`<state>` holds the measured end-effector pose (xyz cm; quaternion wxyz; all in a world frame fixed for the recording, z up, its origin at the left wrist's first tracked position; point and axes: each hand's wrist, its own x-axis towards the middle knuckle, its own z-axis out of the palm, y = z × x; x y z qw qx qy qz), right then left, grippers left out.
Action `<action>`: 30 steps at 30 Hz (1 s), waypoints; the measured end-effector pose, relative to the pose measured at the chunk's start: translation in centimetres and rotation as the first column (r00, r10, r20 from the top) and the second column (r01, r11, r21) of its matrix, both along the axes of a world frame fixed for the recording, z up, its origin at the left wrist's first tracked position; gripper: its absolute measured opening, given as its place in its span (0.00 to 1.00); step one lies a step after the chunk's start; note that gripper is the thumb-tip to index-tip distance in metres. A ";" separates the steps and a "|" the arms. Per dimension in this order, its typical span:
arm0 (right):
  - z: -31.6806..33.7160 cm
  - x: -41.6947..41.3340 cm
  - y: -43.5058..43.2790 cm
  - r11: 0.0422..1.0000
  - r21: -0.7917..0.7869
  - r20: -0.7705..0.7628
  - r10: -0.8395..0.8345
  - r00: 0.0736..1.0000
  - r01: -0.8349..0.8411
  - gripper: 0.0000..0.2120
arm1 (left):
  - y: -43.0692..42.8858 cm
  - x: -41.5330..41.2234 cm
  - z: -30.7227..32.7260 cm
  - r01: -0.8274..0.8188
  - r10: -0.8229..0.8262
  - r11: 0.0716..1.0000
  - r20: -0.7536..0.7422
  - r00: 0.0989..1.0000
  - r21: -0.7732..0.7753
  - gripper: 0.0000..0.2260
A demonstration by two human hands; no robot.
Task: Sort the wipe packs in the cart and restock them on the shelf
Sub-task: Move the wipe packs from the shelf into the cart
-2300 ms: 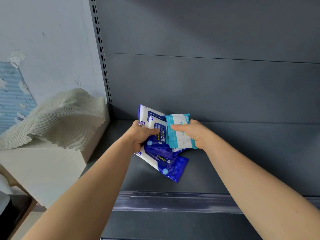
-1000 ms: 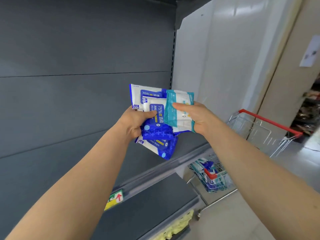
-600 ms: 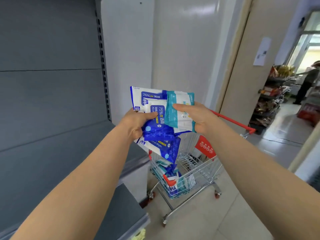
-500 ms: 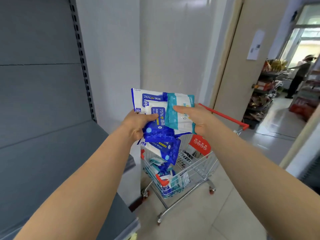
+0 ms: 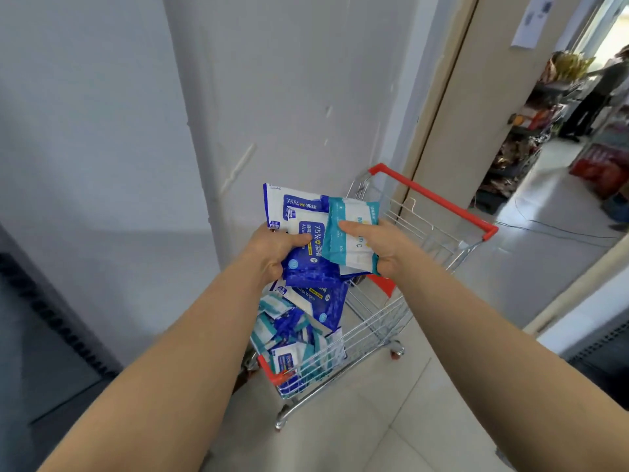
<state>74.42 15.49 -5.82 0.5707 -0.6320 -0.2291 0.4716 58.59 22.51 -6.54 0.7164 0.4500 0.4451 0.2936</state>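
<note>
Blue-and-white alcohol wipe packs (image 5: 308,233), several fanned together, sit clamped in the left hand (image 5: 272,253); the thumb lies across the front of one marked "75%", and the lowest pack of the bunch hangs below the palm. Exact count in this hand cannot be told, at least three. Right hand (image 5: 381,247) grips a teal-and-white wipe pack (image 5: 352,235), thumb on its front face, fingers behind it. This teal pack overlaps the right edge of the blue bunch and touches it. Both hands are raised side by side above the cart.

Wire shopping cart (image 5: 377,321), chrome with red handle (image 5: 434,199) and a red corner bumper, stands on the tiled floor (image 5: 391,420) directly below the hands. Its handle end points away toward the beige door frame (image 5: 452,107). Loose wipe packs in the cart (image 5: 296,342), blue and teal mixed without order, are piled at the near end of the basket; the far end near the handle shows bare wire.

Grey shelf unit (image 5: 41,335) shows only at the lower left edge of the view, blurred. White wall (image 5: 272,97) stands behind the cart. Through the doorway at upper right, stocked store shelves (image 5: 531,124) and a standing person (image 5: 602,86) are visible, well apart from the cart.
</note>
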 end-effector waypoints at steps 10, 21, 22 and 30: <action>-12.6 7.8 12.2 0.944 -0.185 -0.091 0.259 0.961 -0.272 0.19 | 8.3 6.1 -12.9 -0.222 0.215 0.959 -0.058 0.975 -0.175 0.14; -33.1 10.3 18.7 0.733 -0.449 -0.247 0.449 0.859 -0.512 0.20 | 10.6 8.1 -32.5 -0.462 0.397 0.806 -0.243 0.885 -0.369 0.12; -34.8 10.4 18.8 0.707 -0.472 -0.268 0.454 0.850 -0.527 0.19 | 10.5 8.1 -34.2 -0.471 0.395 0.795 -0.263 0.880 -0.381 0.12; -47.5 10.4 18.1 0.399 -0.644 -0.314 0.640 0.702 -0.652 0.16 | 10.0 7.4 -45.9 -0.377 0.138 0.885 -0.617 0.775 -0.275 0.27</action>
